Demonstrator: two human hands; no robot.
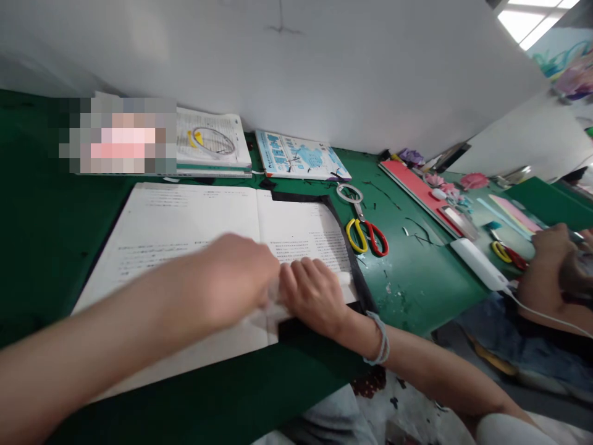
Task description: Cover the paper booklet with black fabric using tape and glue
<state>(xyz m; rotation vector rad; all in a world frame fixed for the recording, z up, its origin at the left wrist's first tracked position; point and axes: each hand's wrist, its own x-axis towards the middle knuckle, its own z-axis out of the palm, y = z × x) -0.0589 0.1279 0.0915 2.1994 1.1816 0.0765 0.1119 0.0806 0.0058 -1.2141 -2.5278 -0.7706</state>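
An open book (199,213) lies flat on the green table, with black sheet material (361,284) showing around its right page. Over the middle of the book, my left hand (238,278) is curled closed and smeared by motion; what its fingers grip is hidden. Right beside it, my right hand (312,293) is wrapped in a fist around a white tube-like thing (344,279), whose end sticks out past the fingers. Something pale and blurred shows between the two hands. Scissors with one yellow and one red handle (365,238) lie to the right of the book.
Along the wall lie a stack of papers (213,139) with a ring on it and a blue-white booklet (301,154). Farther right are a red strip (417,191), a white power strip (479,264) with its cable, and other scissors (507,252). Another person's arm (546,266) is at the right edge.
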